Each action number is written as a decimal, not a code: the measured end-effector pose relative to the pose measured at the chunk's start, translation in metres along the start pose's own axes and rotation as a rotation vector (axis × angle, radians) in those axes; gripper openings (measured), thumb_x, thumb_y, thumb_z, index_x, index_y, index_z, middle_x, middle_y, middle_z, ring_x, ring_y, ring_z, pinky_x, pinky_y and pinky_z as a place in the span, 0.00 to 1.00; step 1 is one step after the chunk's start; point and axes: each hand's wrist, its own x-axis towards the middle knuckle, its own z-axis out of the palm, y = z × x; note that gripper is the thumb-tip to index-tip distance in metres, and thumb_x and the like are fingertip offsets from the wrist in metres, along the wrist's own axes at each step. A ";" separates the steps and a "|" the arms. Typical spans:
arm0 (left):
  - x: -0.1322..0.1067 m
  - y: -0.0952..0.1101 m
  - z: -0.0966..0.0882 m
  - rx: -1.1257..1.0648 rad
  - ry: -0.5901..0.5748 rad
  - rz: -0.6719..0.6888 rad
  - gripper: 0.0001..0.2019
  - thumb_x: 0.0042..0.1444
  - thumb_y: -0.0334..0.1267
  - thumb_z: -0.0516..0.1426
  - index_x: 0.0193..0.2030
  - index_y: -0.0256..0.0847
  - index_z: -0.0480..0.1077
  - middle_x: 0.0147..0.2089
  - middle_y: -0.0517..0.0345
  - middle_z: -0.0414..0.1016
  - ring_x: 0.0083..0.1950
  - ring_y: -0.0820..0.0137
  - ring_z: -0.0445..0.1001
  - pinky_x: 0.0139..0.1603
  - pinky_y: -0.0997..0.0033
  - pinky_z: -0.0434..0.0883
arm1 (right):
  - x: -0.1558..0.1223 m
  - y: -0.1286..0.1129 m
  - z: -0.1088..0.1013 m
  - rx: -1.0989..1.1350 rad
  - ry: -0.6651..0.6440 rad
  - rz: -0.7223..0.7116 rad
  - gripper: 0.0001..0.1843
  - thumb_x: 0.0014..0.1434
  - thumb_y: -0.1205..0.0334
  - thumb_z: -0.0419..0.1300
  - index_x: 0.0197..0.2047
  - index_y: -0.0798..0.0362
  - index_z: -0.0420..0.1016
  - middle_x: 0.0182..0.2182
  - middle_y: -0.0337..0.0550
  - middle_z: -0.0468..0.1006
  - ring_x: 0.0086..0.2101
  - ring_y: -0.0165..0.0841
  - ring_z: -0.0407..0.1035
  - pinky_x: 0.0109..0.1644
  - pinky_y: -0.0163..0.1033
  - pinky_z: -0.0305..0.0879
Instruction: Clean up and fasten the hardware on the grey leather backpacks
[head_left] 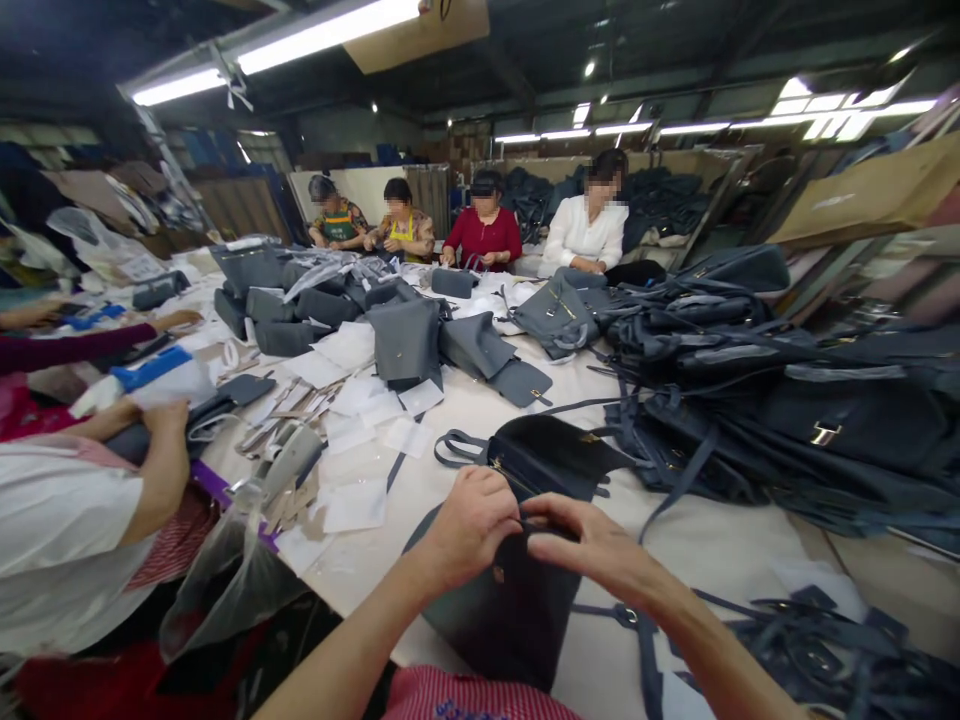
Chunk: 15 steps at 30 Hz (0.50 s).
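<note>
A dark blue-grey backpack (517,620) lies in front of me at the table's near edge, its flap (555,450) folded back to the far side. My left hand (476,525) is closed, with its fingertips pinching at the bag's upper edge beside the zipper. Opposite it, my right hand (589,545) bends its thumb and forefinger around the same edge. Whatever small part lies between the fingertips is hidden. A small gold fitting (499,574) shows on the front panel, below my left hand. The carrying loop (459,448) sticks out beyond it.
Finished-looking bags (750,400) are heaped at the right, above a tangle of straps (832,645). Grey bags (405,340) and white paper sheets (356,505) cover the middle. A tape gun (289,460) lies left. A co-worker's arm (161,470) is close at left; several people sit opposite.
</note>
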 end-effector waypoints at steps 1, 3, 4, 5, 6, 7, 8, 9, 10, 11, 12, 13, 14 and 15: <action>0.003 0.000 0.004 -0.025 -0.002 0.005 0.07 0.60 0.32 0.55 0.29 0.41 0.69 0.33 0.57 0.70 0.42 0.66 0.68 0.50 0.62 0.61 | 0.003 0.003 0.003 -0.138 -0.094 0.033 0.16 0.43 0.57 0.69 0.38 0.52 0.81 0.31 0.38 0.81 0.34 0.36 0.72 0.38 0.36 0.65; 0.005 -0.002 0.012 -0.077 0.020 0.011 0.07 0.58 0.32 0.55 0.29 0.41 0.69 0.34 0.57 0.71 0.44 0.65 0.68 0.53 0.61 0.60 | 0.011 0.009 0.008 -0.250 -0.233 0.109 0.09 0.39 0.62 0.69 0.28 0.53 0.81 0.21 0.32 0.75 0.24 0.29 0.64 0.29 0.33 0.58; 0.004 -0.003 0.017 -0.109 0.067 -0.010 0.06 0.58 0.31 0.55 0.30 0.42 0.69 0.36 0.56 0.72 0.46 0.64 0.68 0.54 0.60 0.60 | 0.016 0.012 0.010 -0.242 -0.276 0.145 0.06 0.40 0.63 0.68 0.25 0.54 0.80 0.17 0.30 0.72 0.22 0.27 0.61 0.27 0.32 0.56; 0.001 -0.005 0.020 -0.145 0.143 -0.057 0.06 0.58 0.30 0.54 0.33 0.42 0.70 0.40 0.55 0.72 0.49 0.64 0.67 0.56 0.59 0.59 | 0.021 0.015 0.010 -0.211 -0.300 0.169 0.04 0.42 0.62 0.67 0.24 0.54 0.80 0.16 0.30 0.71 0.21 0.27 0.59 0.26 0.32 0.55; -0.005 -0.006 0.022 -0.183 0.241 -0.131 0.07 0.58 0.29 0.53 0.35 0.43 0.70 0.43 0.54 0.72 0.51 0.63 0.67 0.57 0.58 0.60 | 0.025 0.017 0.011 -0.170 -0.310 0.178 0.06 0.45 0.60 0.64 0.25 0.54 0.80 0.17 0.31 0.72 0.21 0.27 0.60 0.27 0.32 0.57; -0.012 -0.008 0.024 -0.225 0.339 -0.222 0.08 0.57 0.28 0.52 0.38 0.43 0.69 0.45 0.53 0.71 0.52 0.63 0.66 0.56 0.58 0.61 | 0.028 0.018 0.010 -0.123 -0.314 0.183 0.09 0.48 0.58 0.62 0.28 0.54 0.81 0.19 0.33 0.74 0.22 0.28 0.63 0.28 0.32 0.59; -0.020 -0.008 0.025 -0.270 0.411 -0.315 0.08 0.57 0.28 0.51 0.39 0.43 0.68 0.45 0.52 0.70 0.51 0.63 0.67 0.55 0.59 0.62 | 0.031 0.020 0.010 -0.075 -0.321 0.192 0.13 0.51 0.55 0.59 0.31 0.54 0.82 0.21 0.35 0.76 0.23 0.29 0.65 0.30 0.33 0.61; -0.029 -0.009 0.026 -0.317 0.445 -0.396 0.08 0.57 0.28 0.50 0.39 0.43 0.67 0.43 0.52 0.70 0.48 0.63 0.68 0.52 0.61 0.64 | 0.032 0.021 0.010 -0.025 -0.330 0.205 0.16 0.52 0.53 0.58 0.34 0.54 0.82 0.23 0.37 0.78 0.24 0.30 0.66 0.31 0.33 0.63; -0.039 -0.008 0.026 -0.364 0.441 -0.458 0.07 0.57 0.28 0.50 0.37 0.43 0.66 0.40 0.54 0.69 0.45 0.64 0.68 0.49 0.62 0.65 | 0.032 0.023 0.010 0.024 -0.339 0.214 0.17 0.52 0.51 0.58 0.35 0.54 0.81 0.24 0.38 0.78 0.25 0.31 0.67 0.32 0.34 0.64; -0.047 -0.008 0.027 -0.410 0.409 -0.498 0.07 0.58 0.29 0.50 0.35 0.42 0.66 0.37 0.55 0.69 0.42 0.65 0.69 0.46 0.64 0.66 | 0.031 0.024 0.010 0.064 -0.347 0.218 0.18 0.52 0.50 0.59 0.36 0.55 0.81 0.24 0.38 0.78 0.25 0.31 0.67 0.32 0.34 0.63; -0.055 -0.007 0.029 -0.450 0.365 -0.520 0.07 0.58 0.29 0.50 0.34 0.42 0.67 0.36 0.56 0.69 0.41 0.66 0.69 0.45 0.66 0.66 | 0.030 0.025 0.010 0.090 -0.355 0.216 0.18 0.51 0.50 0.59 0.36 0.55 0.81 0.25 0.38 0.78 0.25 0.31 0.66 0.32 0.34 0.62; -0.060 -0.005 0.031 -0.483 0.330 -0.531 0.07 0.58 0.29 0.50 0.33 0.42 0.67 0.36 0.56 0.70 0.40 0.66 0.69 0.45 0.66 0.66 | 0.028 0.026 0.011 0.091 -0.357 0.211 0.17 0.51 0.51 0.60 0.35 0.55 0.80 0.24 0.37 0.77 0.24 0.30 0.65 0.31 0.34 0.61; -0.063 -0.004 0.034 -0.506 0.312 -0.537 0.07 0.57 0.28 0.51 0.33 0.42 0.68 0.36 0.56 0.70 0.41 0.67 0.70 0.45 0.67 0.66 | 0.026 0.026 0.012 0.069 -0.348 0.203 0.15 0.51 0.53 0.60 0.34 0.55 0.79 0.23 0.36 0.75 0.24 0.30 0.63 0.30 0.33 0.58; -0.065 -0.003 0.036 -0.522 0.303 -0.536 0.07 0.57 0.28 0.52 0.34 0.42 0.69 0.37 0.56 0.70 0.42 0.67 0.70 0.46 0.67 0.66 | 0.024 0.026 0.013 0.030 -0.329 0.194 0.13 0.51 0.55 0.59 0.33 0.55 0.78 0.23 0.35 0.73 0.24 0.29 0.62 0.29 0.33 0.57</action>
